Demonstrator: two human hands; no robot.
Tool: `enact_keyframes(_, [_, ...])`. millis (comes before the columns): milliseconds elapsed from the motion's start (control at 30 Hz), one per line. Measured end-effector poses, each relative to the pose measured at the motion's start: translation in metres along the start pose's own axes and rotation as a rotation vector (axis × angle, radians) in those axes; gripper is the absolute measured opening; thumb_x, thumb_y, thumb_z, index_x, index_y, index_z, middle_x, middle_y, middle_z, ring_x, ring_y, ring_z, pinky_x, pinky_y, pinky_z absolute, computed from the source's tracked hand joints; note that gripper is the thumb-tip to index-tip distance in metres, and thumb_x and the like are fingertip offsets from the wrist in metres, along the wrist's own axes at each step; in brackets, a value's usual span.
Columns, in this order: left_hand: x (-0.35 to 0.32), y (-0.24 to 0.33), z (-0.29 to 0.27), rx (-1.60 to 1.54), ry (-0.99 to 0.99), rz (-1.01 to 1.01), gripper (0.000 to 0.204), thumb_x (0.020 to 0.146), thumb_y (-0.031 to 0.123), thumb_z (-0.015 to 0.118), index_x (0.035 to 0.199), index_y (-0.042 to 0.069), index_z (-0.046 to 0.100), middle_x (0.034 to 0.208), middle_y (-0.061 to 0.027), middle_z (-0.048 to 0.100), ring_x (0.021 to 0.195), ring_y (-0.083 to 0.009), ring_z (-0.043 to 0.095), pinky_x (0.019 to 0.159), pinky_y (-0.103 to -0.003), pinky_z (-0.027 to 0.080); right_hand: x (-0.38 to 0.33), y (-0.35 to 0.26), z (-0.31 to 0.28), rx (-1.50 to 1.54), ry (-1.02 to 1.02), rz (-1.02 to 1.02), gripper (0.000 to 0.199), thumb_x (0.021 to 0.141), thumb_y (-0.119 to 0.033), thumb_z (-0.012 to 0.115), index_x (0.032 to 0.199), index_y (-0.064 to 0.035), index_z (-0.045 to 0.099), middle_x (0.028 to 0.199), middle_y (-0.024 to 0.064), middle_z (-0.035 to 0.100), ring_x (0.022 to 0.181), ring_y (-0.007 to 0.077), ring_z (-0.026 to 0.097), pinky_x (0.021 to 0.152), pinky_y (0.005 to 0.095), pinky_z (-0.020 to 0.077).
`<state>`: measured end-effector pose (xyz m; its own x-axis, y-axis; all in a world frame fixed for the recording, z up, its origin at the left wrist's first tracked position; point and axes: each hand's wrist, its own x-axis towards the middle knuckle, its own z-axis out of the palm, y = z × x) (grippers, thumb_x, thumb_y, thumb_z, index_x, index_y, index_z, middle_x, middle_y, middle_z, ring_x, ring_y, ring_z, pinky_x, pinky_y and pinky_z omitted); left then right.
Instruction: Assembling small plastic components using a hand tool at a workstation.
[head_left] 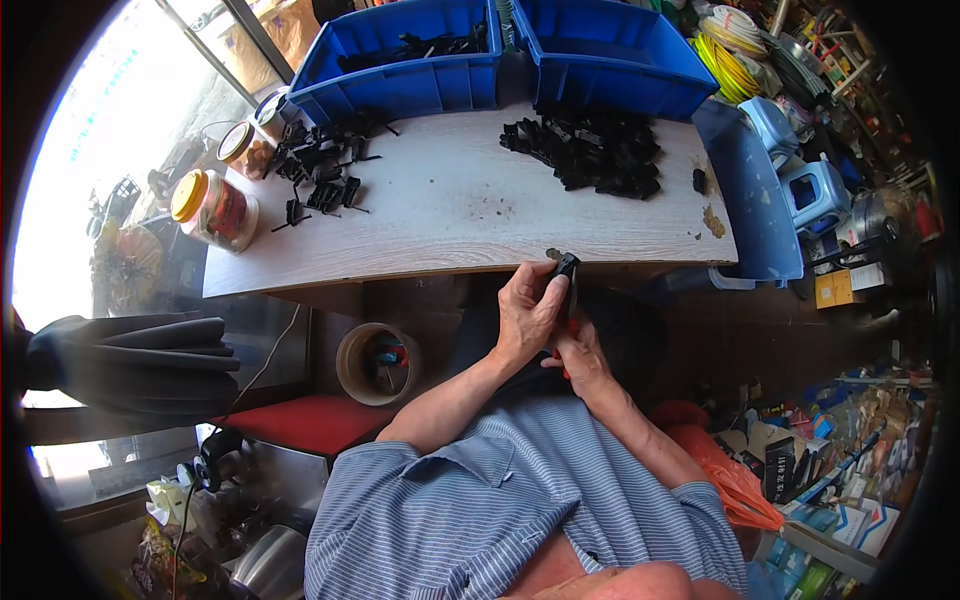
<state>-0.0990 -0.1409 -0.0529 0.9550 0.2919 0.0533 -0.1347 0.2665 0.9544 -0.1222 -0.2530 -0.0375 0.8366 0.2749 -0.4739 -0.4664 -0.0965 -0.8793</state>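
Note:
Just off the table's near edge, my left hand (530, 312) pinches a small black plastic part (567, 265) between thumb and fingers. Right beside it and slightly lower, my right hand (585, 355) is closed around a red-handled tool (573, 328). The tool's upper end reaches up to the black part, and my fingers hide most of it, so its exact kind does not show. On the table, a large heap of similar black parts (590, 150) lies at the right. A looser pile of black parts with thin stems (320, 160) lies at the left.
Two blue bins (400, 85) (625, 75) stand along the far side of the white table (430, 225); the left one holds black parts. Lidded jars (215, 210) line the left edge. A round bucket (378, 365) with tools sits below. Clutter and blue stools (815, 195) fill the right.

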Motion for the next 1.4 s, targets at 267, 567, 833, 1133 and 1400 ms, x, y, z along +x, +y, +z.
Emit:
enact_keyframes(267, [-0.001,-0.001,0.006,0.060,-0.007,0.046,0.020,0.093,0.007,0.066,0.107,-0.005,0.061,0.077,-0.0033,0.067,0.071,-0.0035,0.057,0.064,-0.022,0.049,0.005,0.005,-0.004,0.079,-0.006,0.084,0.038,0.093,-0.036,0.060,0.111,-0.0035,0.052,0.069,0.0015,0.054,0.055,0.0079,0.055,0.045,0.0253,0.0520])
enact_keyframes(567, [0.068,0.042,0.044,0.497,-0.251,0.281,0.020,0.085,0.012,0.068,0.099,0.000,0.063,0.073,-0.0198,0.066,0.066,-0.0301,0.068,0.061,-0.037,0.053,0.028,-0.013,-0.028,0.389,0.157,-0.016,0.029,0.085,-0.035,0.063,0.095,-0.0080,0.059,0.068,0.0043,0.057,0.060,0.0179,0.061,0.054,0.0454,0.0598])
enact_keyframes(833, [0.113,0.041,0.069,0.522,-0.350,0.586,0.020,0.081,0.012,0.066,0.095,-0.001,0.062,0.072,-0.0209,0.066,0.070,-0.0392,0.066,0.062,-0.043,0.053,0.029,-0.051,-0.034,0.411,0.244,-0.015,0.025,0.086,-0.032,0.059,0.101,-0.0118,0.056,0.066,0.0006,0.051,0.062,0.0175,0.058,0.056,0.0516,0.0582])
enact_keyframes(1133, [0.205,0.034,0.073,0.380,-0.158,0.645,0.064,0.085,0.016,0.074,0.140,0.003,0.043,0.124,-0.0201,0.058,0.110,-0.0270,0.061,0.088,-0.037,0.051,0.026,-0.030,-0.026,0.385,0.088,0.021,0.023,0.088,-0.023,0.056,0.106,-0.0103,0.052,0.062,0.0035,0.051,0.053,0.0182,0.056,0.052,0.0521,0.0576])
enact_keyframes(1400, [0.097,0.044,0.070,0.595,-0.302,0.608,0.053,0.086,0.019,0.071,0.133,0.003,0.051,0.118,-0.0216,0.063,0.103,-0.0375,0.065,0.081,-0.040,0.053,0.022,-0.027,-0.050,0.489,0.115,-0.017,0.024,0.081,-0.013,0.056,0.105,-0.0117,0.053,0.060,0.0018,0.050,0.047,0.0138,0.051,0.047,0.0424,0.0571])
